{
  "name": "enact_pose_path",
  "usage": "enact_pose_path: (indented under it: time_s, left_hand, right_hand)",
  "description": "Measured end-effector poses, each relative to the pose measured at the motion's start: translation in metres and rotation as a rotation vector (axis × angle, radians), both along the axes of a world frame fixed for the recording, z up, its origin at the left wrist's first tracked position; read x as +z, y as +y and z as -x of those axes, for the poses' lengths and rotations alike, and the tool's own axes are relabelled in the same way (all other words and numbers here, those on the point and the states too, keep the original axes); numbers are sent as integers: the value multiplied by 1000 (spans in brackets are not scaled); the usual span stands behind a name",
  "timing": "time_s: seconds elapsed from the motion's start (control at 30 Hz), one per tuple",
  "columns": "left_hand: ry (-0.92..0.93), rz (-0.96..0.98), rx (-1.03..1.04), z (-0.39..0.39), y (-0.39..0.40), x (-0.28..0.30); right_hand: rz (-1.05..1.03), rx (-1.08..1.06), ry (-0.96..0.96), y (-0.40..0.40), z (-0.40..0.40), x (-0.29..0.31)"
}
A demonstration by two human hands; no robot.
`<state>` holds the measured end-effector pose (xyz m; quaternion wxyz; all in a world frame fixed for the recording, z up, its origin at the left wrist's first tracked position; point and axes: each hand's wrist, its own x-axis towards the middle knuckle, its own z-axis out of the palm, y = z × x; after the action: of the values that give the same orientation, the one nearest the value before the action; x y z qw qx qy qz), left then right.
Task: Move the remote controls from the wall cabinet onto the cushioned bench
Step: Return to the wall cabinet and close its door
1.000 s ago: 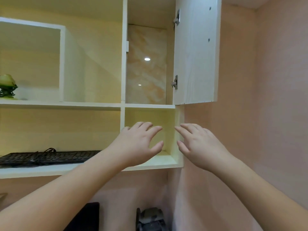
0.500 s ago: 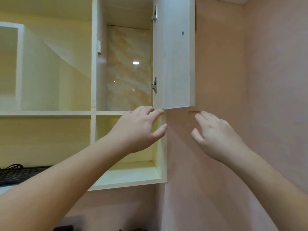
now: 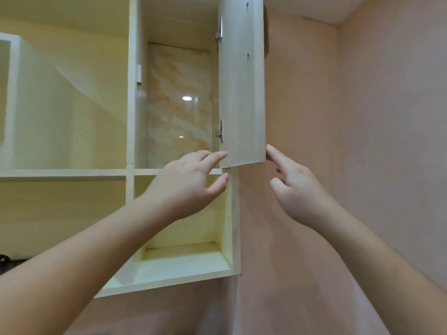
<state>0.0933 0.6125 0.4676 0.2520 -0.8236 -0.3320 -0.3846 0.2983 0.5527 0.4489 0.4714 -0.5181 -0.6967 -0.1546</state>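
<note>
The wall cabinet's pale wooden door (image 3: pixel 242 93) stands swung open, edge toward me, showing a compartment with a marbled back panel (image 3: pixel 179 105). No remote control is in sight; the compartment floor is hidden by my view from below. My left hand (image 3: pixel 188 182) reaches up at the compartment's lower edge, fingers extended, fingertips near the door's bottom hinge corner. My right hand (image 3: pixel 295 189) is raised to the right of the door, index finger extended and touching the door's lower outer corner, other fingers loosely bent. Neither hand holds anything.
Below the compartment is a small open cubby (image 3: pixel 183 252) with nothing in it. Open shelves (image 3: pixel 63 172) run to the left. A dark cable end (image 3: pixel 3 259) shows at the far left edge. A pink wall (image 3: pixel 350 141) fills the right side.
Both hands have risen from the lower cubby toward the door's bottom edge. The right index finger now touches the door's outer corner. My view has tilted up and right; the keyboard has left the frame.
</note>
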Motion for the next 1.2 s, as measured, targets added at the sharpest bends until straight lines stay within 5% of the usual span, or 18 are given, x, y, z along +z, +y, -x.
enact_pose_path:
  time_s: [0.23,0.8,1.07,1.2]
  left_hand:
    - [-395,355,-389,38,10,26]
    - [-635,168,-277,66,29,79]
    - [-545,-108,-53,78,53,85]
    - [-182,-456,297,73,59,78]
  right_hand:
    - [4,130,-115,14,61,0]
    - [-77,93,-144,73,123,-12]
    - [-177,62,-235,101,135,-6]
    - [-256,58,-280,117,128,7]
